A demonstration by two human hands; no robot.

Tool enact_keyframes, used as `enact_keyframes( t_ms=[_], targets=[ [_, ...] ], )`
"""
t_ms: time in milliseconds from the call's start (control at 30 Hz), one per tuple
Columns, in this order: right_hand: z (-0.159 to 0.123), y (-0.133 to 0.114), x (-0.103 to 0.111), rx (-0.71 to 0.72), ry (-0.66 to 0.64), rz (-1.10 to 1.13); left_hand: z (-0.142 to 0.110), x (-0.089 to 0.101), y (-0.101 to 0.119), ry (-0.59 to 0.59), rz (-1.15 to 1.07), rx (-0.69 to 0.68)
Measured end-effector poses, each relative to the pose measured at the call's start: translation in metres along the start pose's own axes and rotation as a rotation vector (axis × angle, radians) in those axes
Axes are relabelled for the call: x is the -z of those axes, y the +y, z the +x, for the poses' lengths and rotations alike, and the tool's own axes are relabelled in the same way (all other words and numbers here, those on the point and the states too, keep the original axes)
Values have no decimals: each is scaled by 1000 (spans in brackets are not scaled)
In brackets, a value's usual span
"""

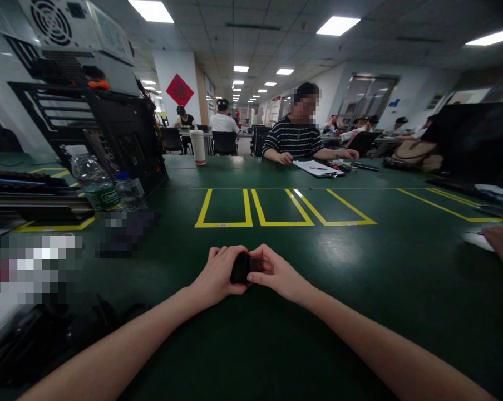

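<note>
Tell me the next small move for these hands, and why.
Perhaps turn the small, black, boxy object slightly with the right hand, since the left hand wraps one side and the right thumb sits at the opposite edge.

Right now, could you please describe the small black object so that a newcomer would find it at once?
On the green table, find the three yellow tape outlines in the middle. On their near side, the left hand and right hand meet at the small black object. Unlike the larger black computer case at the left, it is held in the hands.
</note>
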State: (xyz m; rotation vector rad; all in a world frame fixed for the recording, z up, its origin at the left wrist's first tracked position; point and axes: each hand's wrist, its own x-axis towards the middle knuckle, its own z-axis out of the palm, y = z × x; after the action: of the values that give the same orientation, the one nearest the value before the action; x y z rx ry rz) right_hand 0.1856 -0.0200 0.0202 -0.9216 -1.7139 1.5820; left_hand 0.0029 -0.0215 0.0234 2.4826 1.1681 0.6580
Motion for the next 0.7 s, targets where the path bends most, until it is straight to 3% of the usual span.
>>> enact_keyframes(
  t_ms=[133,333,700],
  targets=[
    [-2,-4,0,7,-35,43,0,2,2,-6,10,11],
    [3,3,-3,39,75,3,0,0,1,7,26,4],
    [0,3,2,29,-24,104,0,-2,-2,9,44,10]
  ],
)
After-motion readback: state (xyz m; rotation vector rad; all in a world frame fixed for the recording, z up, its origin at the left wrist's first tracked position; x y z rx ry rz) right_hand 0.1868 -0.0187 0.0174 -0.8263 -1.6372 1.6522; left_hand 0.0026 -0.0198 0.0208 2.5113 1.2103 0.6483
